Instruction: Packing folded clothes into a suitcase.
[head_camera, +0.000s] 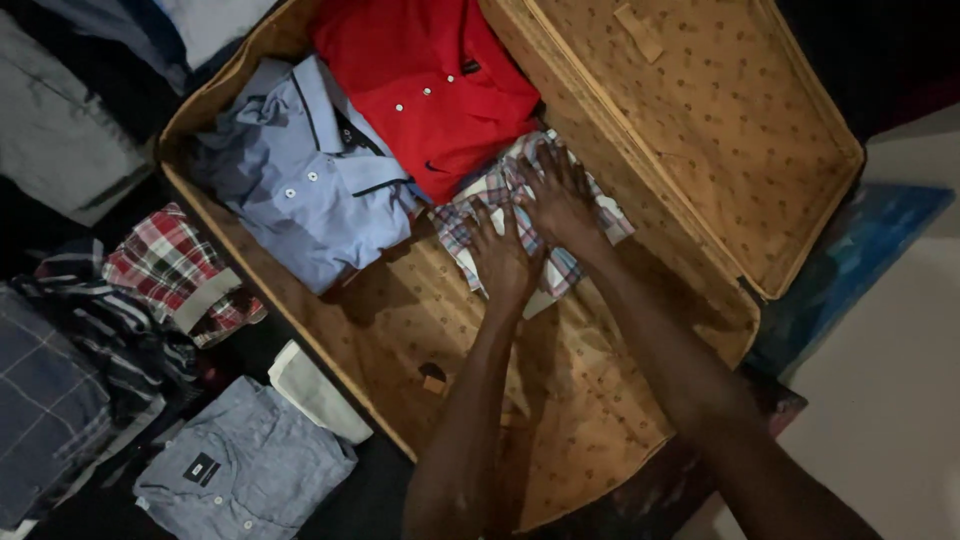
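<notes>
Both hands lie flat with fingers spread, gripping nothing, on the folded plaid shirt (535, 225) in the centre of the frame, inside the open suitcase (700, 130). The left hand (503, 255) presses its lower end and the right hand (562, 195) its upper end. The shirt's long axis runs diagonally, just beside the red polo shirt (430, 90).

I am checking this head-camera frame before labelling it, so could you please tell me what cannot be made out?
- Folded pale plaid shirt: its middle is hidden under the left hand and right hand.
- Red polo shirt: its collar is cut off by the top edge.
- Dark clothes pile: cut off by the left edge, too dim to count.
- Open tan patterned suitcase: its outside is hidden.
</notes>
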